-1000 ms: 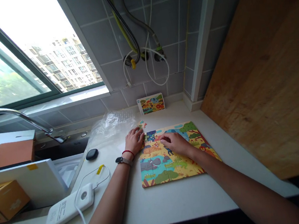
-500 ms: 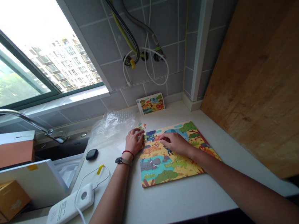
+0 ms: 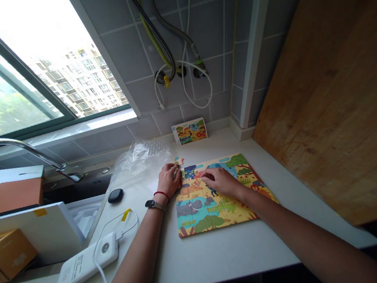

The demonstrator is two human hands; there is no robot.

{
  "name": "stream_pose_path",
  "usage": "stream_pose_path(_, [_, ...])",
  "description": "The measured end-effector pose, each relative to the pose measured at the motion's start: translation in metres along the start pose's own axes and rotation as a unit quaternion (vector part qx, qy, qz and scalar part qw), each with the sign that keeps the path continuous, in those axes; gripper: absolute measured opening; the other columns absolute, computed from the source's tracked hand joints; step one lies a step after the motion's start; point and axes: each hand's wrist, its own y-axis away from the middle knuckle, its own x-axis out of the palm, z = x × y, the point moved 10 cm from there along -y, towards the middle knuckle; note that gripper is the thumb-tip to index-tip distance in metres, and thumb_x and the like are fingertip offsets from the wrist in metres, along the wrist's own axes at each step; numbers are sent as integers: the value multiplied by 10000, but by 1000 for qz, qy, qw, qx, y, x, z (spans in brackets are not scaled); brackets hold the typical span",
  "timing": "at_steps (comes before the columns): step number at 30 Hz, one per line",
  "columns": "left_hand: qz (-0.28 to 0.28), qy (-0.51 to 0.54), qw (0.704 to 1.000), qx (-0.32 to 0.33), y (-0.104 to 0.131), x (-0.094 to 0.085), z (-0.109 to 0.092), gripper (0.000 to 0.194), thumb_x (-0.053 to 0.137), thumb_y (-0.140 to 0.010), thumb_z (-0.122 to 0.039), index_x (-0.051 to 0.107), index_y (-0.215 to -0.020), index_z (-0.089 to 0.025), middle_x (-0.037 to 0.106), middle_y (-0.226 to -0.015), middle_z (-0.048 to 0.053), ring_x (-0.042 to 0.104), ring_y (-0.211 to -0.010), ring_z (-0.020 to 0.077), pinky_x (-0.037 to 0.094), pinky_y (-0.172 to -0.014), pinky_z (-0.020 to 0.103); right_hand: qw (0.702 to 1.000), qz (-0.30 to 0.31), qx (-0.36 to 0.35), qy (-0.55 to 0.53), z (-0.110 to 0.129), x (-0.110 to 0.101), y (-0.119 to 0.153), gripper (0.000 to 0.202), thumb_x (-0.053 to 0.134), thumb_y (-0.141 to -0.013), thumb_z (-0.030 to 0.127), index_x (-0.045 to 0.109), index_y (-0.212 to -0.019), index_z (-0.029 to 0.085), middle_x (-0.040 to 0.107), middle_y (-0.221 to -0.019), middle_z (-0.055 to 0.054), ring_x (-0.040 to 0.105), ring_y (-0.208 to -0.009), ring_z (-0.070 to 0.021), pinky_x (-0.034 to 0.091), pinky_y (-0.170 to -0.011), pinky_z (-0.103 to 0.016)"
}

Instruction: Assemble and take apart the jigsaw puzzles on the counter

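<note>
An animal jigsaw puzzle (image 3: 216,208) lies on the counter, mostly filled with pieces; a dark blue patch (image 3: 190,172) shows near its upper left. My left hand (image 3: 169,180) rests at the puzzle's upper left edge, palm down, fingers stretched forward. Just past its fingertips lie small loose puzzle pieces (image 3: 181,161). Over the upper middle of the puzzle is my right hand (image 3: 221,182), thumb and fingers pinched together beside the blue patch. Reddish colour shows at these fingertips; whether it is a held piece or part of the picture I cannot tell.
Behind the puzzle a picture box (image 3: 190,131) leans on the wall, beside crumpled clear plastic (image 3: 144,155). To the left are a black oval object (image 3: 115,195), a white power bank (image 3: 87,264) with its cable, and boxes (image 3: 9,193) by the sink. A wooden panel (image 3: 326,98) stands right.
My left fingers have shifted slightly up and away at the puzzle's corner, near the loose pieces. My right hand stays in the same place, still pinched.
</note>
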Motion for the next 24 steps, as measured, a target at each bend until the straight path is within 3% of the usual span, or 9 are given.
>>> stream_pose_path(4, [-7, 19, 1000, -1, 1, -3, -3, 392, 465, -1008, -440, 723, -1241, -259, 608, -1284, 125, 588, -1213, 278, 473, -1076, 440, 1000, -1, -1, -1, 0, 0, 0, 231, 577, -905, 303, 776, -932, 189, 743, -806, -42, 618, -697, -166, 413, -654, -261])
stream_pose_path(8, [40, 1, 998, -43, 2, 5, 1, 391, 456, -1007, -526, 731, -1231, -362, 514, -1467, 107, 391, -1435, 376, 355, -1141, 602, 1000, 1, 1, -3, -1, 1, 0, 231, 576, -907, 300, 775, -939, 187, 746, -818, -42, 620, -704, -163, 417, -661, -258])
stream_pose_path(11, [71, -3, 995, -71, 3, 10, 6, 409, 441, -1005, -565, 695, -1284, -408, 498, -1498, 104, 318, -1478, 409, 293, -1135, 678, 1000, 3, 0, -1, -2, 2, 0, 229, 578, -906, 295, 776, -948, 187, 749, -824, -42, 623, -708, -162, 418, -665, -256])
stream_pose_path(24, [58, -23, 997, -36, 3, 3, -4, 383, 460, -1019, -490, 690, -1297, -361, 534, -1454, 135, 446, -1408, 325, 337, -1128, 626, 1000, 0, 0, 3, -2, 1, -1, 226, 584, -905, 299, 777, -948, 191, 748, -817, -42, 624, -704, -164, 416, -656, -258])
